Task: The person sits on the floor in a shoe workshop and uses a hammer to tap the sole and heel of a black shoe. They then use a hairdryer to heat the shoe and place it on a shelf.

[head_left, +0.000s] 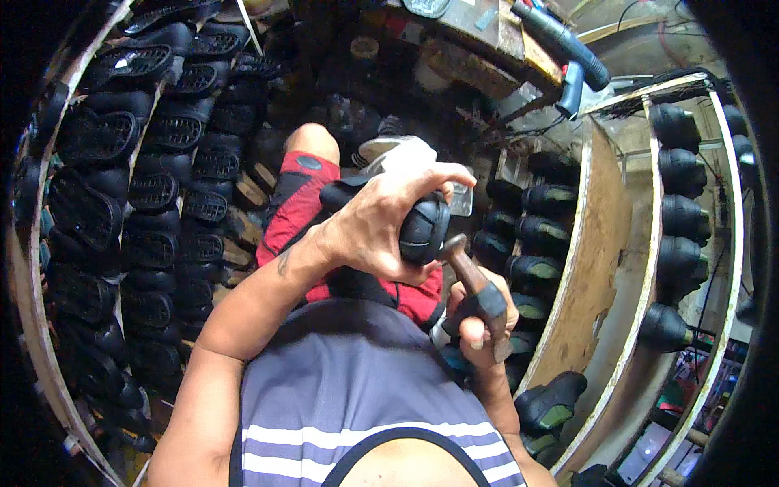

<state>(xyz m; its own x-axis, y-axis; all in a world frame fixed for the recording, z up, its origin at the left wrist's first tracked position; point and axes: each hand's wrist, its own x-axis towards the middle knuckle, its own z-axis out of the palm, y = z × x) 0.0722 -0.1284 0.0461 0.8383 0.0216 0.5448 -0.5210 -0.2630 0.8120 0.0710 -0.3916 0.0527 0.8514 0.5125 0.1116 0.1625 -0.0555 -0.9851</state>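
Note:
My left hand (377, 213) is closed around a black shoe (424, 231), held up above my lap with its rounded toe end toward the right. Much of the shoe is hidden behind the palm and wrist. In my right hand (501, 302) is a hammer (469, 272) with a dark, worn metal head. Its rounded face lies right beside the shoe's edge; whether they touch I cannot tell. The fingers wrap the handle just below the head, and the rest of the handle is hidden.
Racks of black shoes with soles showing (166, 195) line the left. More shoes stand on a rack (540, 231) and on pale-framed shelves (649, 243) at the right. A heat gun (568, 57) lies on the workbench (479, 36) at the far right.

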